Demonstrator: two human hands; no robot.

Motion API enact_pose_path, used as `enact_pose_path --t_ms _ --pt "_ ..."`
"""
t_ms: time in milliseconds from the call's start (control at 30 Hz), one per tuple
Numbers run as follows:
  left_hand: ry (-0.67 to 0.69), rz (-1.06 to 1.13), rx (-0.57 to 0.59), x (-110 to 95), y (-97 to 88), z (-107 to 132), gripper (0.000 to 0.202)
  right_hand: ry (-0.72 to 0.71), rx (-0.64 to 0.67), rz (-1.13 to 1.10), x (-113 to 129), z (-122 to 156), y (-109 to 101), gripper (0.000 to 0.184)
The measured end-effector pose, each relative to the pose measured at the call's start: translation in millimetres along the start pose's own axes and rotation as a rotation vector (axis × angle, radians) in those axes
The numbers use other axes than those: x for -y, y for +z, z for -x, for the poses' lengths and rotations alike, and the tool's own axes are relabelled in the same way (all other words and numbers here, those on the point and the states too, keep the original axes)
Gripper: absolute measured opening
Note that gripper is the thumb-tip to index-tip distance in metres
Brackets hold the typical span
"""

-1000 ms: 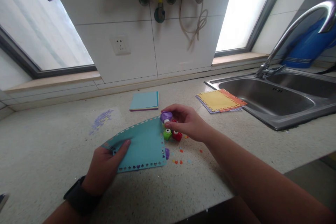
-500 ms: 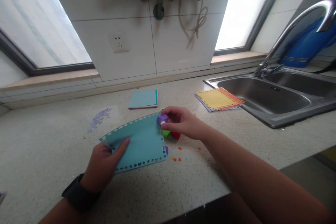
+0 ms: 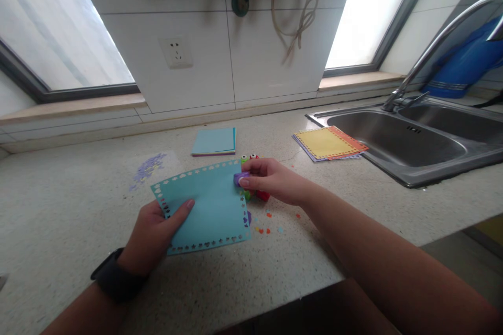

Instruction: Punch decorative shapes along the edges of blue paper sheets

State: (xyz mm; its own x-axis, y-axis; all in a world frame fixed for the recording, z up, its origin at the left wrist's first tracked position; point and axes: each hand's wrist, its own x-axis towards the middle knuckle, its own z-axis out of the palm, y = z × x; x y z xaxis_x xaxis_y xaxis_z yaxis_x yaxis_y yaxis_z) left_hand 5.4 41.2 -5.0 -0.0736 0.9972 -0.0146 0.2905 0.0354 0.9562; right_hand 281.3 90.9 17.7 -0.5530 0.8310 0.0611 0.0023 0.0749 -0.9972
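Note:
A teal paper sheet (image 3: 208, 204) with punched shapes along its edges lies just above the speckled counter. My left hand (image 3: 157, 235) pinches its lower left corner, thumb on top. My right hand (image 3: 271, 180) grips a small purple paper punch (image 3: 240, 178) set on the sheet's right edge. Under and beside that hand sit a green punch (image 3: 247, 194) and a red punch (image 3: 262, 195). Another purple punch (image 3: 249, 216) peeks out from under the sheet's right edge.
A stack of teal sheets (image 3: 215, 141) lies behind. Yellow, orange and purple punched sheets (image 3: 328, 142) rest beside the steel sink (image 3: 408, 141) at right. Purple paper bits (image 3: 147, 167) are scattered at left, coloured bits (image 3: 271, 222) near the front. The counter's front edge is close.
The teal sheet has turned flatter and squarer to me. My right hand has slid the purple punch left onto the sheet's right edge and lowered it. The view has tilted slightly.

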Motion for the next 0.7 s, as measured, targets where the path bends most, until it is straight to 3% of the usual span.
enact_pose_path --t_ms 267,700 --pt "-0.022 0.037 -0.009 0.0 0.8 -1.1 0.035 0.049 0.063 -0.005 5.6 1.7 2.9 0.031" --pt "-0.003 0.027 -0.013 1.4 0.4 -1.7 0.036 0.104 0.041 0.040 5.4 0.5 3.7 0.035"
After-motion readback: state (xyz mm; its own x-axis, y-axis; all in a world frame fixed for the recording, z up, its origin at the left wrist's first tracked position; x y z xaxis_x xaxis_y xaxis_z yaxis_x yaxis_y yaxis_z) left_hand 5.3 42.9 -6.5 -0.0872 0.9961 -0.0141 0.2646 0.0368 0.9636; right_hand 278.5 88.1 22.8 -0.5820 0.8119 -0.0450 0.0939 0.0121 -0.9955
